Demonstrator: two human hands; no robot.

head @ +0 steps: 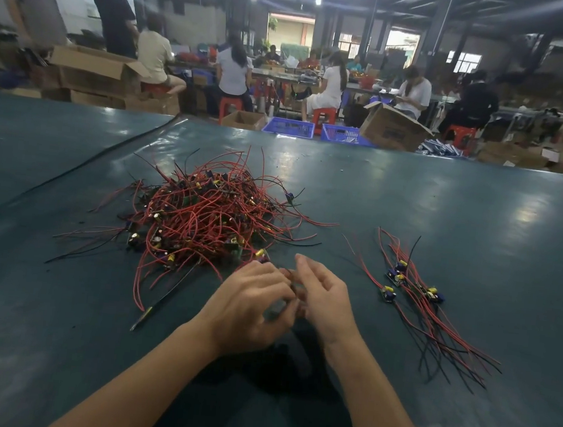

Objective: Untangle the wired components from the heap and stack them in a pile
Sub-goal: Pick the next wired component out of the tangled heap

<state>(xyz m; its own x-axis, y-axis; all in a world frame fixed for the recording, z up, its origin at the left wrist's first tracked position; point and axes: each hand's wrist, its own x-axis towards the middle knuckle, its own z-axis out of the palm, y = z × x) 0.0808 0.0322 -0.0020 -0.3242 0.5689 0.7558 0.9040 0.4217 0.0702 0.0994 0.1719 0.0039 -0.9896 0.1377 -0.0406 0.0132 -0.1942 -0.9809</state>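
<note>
A tangled heap [204,216] of small circuit components with red and black wires lies on the dark green table [445,212], left of centre. To the right, a small pile [414,288] of several sorted components lies with its wires running toward me. My left hand [251,300] and my right hand [323,296] meet at the heap's near edge, fingers curled inward around something small and dark between them; what they hold is mostly hidden. A component with a yellow part [262,254] lies just beyond my left fingers.
A loose black wire [162,298] stretches from the heap toward me on the left. A seam [106,158] in the table cover runs diagonally at far left. Beyond the table's far edge are cardboard boxes, blue crates [288,126] and seated workers.
</note>
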